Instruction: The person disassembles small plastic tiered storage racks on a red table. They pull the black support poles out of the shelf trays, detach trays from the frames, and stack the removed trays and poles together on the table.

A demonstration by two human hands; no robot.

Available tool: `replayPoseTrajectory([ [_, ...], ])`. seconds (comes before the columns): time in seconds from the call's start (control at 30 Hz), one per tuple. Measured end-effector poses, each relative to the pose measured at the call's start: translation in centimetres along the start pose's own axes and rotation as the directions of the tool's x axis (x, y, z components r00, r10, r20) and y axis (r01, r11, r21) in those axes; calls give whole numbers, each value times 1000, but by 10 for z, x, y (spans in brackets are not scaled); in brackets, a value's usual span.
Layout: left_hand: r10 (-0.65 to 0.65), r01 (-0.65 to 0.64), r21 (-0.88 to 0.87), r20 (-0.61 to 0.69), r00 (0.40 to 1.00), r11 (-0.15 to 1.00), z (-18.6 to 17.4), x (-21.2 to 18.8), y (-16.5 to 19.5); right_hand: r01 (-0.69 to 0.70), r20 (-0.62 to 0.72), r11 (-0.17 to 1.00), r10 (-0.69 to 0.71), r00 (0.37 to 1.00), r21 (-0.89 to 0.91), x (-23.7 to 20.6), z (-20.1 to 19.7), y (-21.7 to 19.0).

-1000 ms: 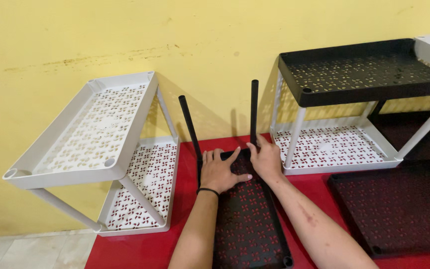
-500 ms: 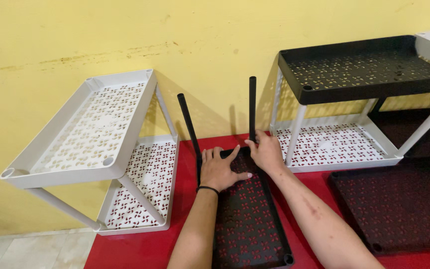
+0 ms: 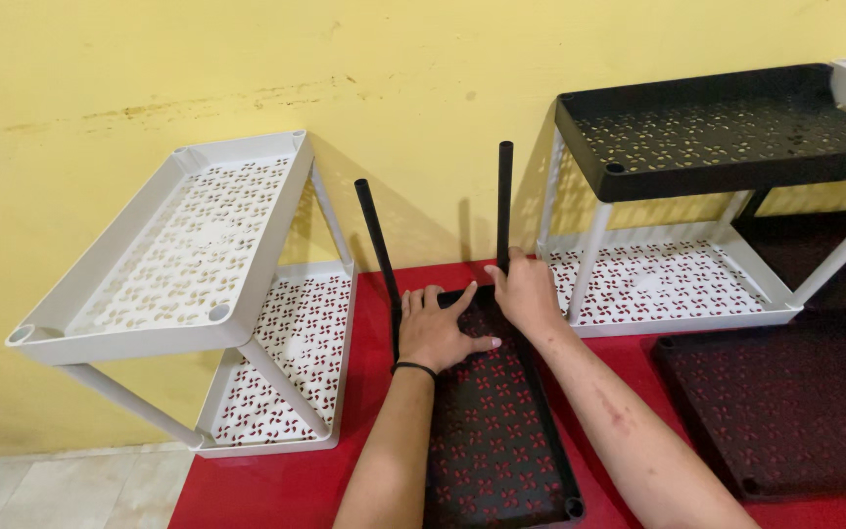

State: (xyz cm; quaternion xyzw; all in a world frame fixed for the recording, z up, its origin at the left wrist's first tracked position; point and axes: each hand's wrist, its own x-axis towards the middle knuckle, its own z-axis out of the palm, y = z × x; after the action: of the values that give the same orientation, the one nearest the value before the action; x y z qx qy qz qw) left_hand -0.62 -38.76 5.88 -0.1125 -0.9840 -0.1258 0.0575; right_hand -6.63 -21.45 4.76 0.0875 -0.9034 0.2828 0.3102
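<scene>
Head view: the black perforated tray (image 3: 496,431) lies flat on the red surface (image 3: 276,490), its near edge cut off by the frame. The left hand (image 3: 438,328) rests spread and flat on the tray's far end. The right hand (image 3: 526,292) grips the base of an upright black pole (image 3: 504,201); its fingertips are hidden. A second black pole (image 3: 376,240) leans at the far left corner. Beyond, a white two-tier rack (image 3: 188,284) tilts against the yellow wall (image 3: 247,69).

Background items, red table (image 3: 286,490) against yellow wall (image 3: 198,59)
White two-tier rack (image 3: 188,294) tipped over table's left edge; black-and-white rack (image 3: 697,196) at back right; black tray (image 3: 785,402) near right edge.
</scene>
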Motion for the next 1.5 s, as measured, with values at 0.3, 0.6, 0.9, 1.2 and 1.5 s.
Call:
replayPoseTrajectory([
  [0.3, 10, -9, 18, -40, 999, 1000, -4, -1, 3, -28, 16, 993, 26, 1000, 115, 5, -9, -2],
  [0.6, -14, 14, -3, 32, 999, 1000, -2, 1, -1, -13, -34, 950, 24, 999, 313, 19, -33, -35],
  [0.9, -380, 123, -591, -334, 862, 797, 0, -3, -47, 38, 474, 997, -65, 878, 66, -6, -121, -110],
  [1.2, -447, 46, -697, -406, 797, 715, 11, -13, -69, 279, 974, 960, -43, 221, -21, -63, -129, -175],
  [1.5, -161, 29, -609, -162, 974, 793, 16, -18, -55, 237, 413, 950, -303, 859, 204, -21, -56, -93],
])
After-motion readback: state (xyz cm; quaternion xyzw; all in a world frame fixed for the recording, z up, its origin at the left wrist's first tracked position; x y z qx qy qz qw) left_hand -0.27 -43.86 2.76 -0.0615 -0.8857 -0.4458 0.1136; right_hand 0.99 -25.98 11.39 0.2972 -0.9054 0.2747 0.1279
